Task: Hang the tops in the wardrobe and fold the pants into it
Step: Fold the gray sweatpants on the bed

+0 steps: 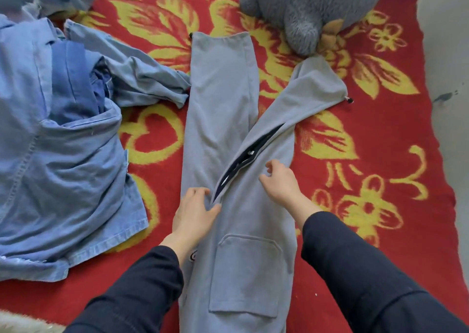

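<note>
1. Pants point(248, 231) lie flat on the blanket point(380, 155), legs in a V, probably spread for folding.
2. Left hand point(195, 213): fingers straight, pressing the fork, likely pinning it.
3. Right hand point(279, 182): loosely curled over one leg, gripping nothing.
4. Tops point(63, 142): heaped beside, unhung.

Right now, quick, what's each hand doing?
Left hand: open, resting flat on the grey pants.
Right hand: open, fingers loosely curled over the pants, holding nothing.
</note>
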`<state>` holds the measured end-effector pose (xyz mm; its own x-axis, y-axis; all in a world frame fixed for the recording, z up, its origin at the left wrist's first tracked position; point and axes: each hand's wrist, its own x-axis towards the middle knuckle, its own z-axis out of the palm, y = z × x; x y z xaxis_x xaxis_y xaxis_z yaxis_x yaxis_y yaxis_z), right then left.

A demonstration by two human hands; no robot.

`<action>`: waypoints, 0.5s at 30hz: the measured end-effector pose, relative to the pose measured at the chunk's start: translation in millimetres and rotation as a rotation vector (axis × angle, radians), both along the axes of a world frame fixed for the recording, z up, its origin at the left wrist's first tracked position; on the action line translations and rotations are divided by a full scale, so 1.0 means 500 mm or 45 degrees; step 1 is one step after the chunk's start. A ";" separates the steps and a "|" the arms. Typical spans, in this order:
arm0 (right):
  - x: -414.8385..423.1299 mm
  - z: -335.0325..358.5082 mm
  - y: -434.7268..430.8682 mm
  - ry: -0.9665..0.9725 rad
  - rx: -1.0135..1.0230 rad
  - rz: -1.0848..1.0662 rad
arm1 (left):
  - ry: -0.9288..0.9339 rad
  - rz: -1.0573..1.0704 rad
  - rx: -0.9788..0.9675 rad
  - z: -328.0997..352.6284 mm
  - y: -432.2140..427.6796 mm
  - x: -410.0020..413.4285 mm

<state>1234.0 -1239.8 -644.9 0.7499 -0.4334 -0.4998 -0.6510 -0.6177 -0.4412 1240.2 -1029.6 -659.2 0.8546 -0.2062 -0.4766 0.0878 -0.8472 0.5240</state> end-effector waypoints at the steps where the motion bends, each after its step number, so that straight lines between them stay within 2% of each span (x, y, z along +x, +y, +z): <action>1: 0.025 -0.008 0.000 -0.029 0.006 -0.018 | -0.004 -0.022 0.011 -0.006 -0.003 0.013; 4: 0.095 -0.027 0.002 -0.114 0.084 -0.182 | -0.011 -0.063 0.045 -0.016 -0.009 0.042; 10: 0.175 -0.067 -0.007 -0.173 0.330 -0.817 | 0.032 -0.190 0.085 -0.028 -0.012 0.070; 13: 0.213 -0.054 -0.015 -0.167 0.512 -1.121 | 0.154 -0.188 0.083 -0.018 -0.017 0.092; 14: 0.232 -0.043 -0.015 -0.201 0.512 -1.186 | 0.205 -0.164 0.057 -0.011 -0.019 0.105; 15: 0.251 -0.029 -0.011 -0.249 0.404 -1.203 | 0.255 -0.136 0.016 -0.004 -0.020 0.117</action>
